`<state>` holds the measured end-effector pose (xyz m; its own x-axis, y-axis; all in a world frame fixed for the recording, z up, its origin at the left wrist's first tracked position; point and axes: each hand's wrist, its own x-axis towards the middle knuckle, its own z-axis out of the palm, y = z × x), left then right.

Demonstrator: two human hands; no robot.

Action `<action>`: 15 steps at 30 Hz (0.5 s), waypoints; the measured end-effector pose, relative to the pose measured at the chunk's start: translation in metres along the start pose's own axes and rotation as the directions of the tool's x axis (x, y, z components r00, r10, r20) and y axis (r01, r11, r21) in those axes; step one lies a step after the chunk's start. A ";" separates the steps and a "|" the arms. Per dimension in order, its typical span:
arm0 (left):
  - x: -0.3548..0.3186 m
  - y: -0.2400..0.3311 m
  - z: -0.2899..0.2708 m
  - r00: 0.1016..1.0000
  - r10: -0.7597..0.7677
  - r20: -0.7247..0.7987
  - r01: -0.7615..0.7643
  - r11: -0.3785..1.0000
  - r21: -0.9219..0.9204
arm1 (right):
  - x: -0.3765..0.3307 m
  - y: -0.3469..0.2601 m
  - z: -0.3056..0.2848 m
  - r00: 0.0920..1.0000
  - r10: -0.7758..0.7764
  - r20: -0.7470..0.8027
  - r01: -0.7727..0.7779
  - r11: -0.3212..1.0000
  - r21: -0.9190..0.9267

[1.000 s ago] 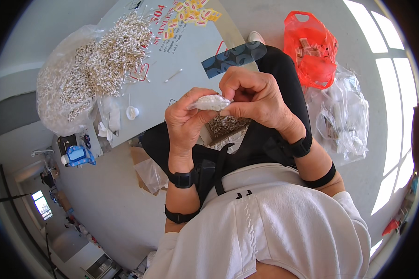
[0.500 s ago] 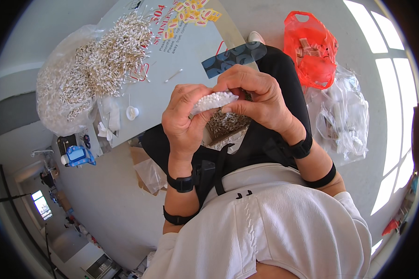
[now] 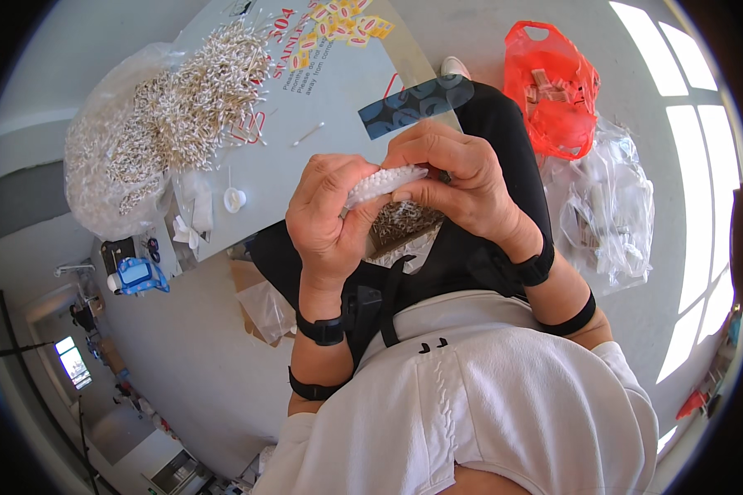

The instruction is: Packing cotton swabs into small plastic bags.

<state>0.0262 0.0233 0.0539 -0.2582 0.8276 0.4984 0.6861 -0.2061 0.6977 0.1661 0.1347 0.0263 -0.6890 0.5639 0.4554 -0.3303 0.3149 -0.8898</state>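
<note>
Between my hands is a small clear plastic bag of cotton swabs [image 3: 380, 183], its white tips packed together and facing me. My left hand [image 3: 328, 202] wraps round the bag's left side, fingers on top and thumb below. At the right end my right hand [image 3: 454, 177] pinches the clear plastic edge between thumb and fingers. Under the hands, at my lap, sits an open box of cotton swabs [image 3: 404, 221], partly hidden by them. On the table to the left lies a large heap of loose swabs [image 3: 210, 87], spilling from a big clear bag [image 3: 91, 177].
The table [image 3: 305, 115] also bears a single swab [image 3: 309, 134], yellow-and-white labels [image 3: 338, 25], a dark patterned strip [image 3: 413, 103] and a small white cup [image 3: 234, 200]. A red plastic bag [image 3: 553, 91] and clear bags [image 3: 607, 214] lie at the right. A cardboard box [image 3: 260, 305] stands below the table.
Both hands keep their hold on the bag of swabs. The bag has tilted slightly and shifted a little to the right, and the fingers have moved only slightly.
</note>
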 end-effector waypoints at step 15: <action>-0.016 -0.048 0.031 0.925 -0.379 -0.023 0.355 0.885 -0.300 | -0.006 0.038 0.017 0.924 0.374 -0.079 -0.338 0.896 0.289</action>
<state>0.0182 0.0363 -0.0036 -0.5140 0.8320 0.2086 0.3120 -0.0452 0.9490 0.1465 0.1303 -0.0109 -0.7092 0.6993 0.0899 -0.2493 -0.1294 -0.9598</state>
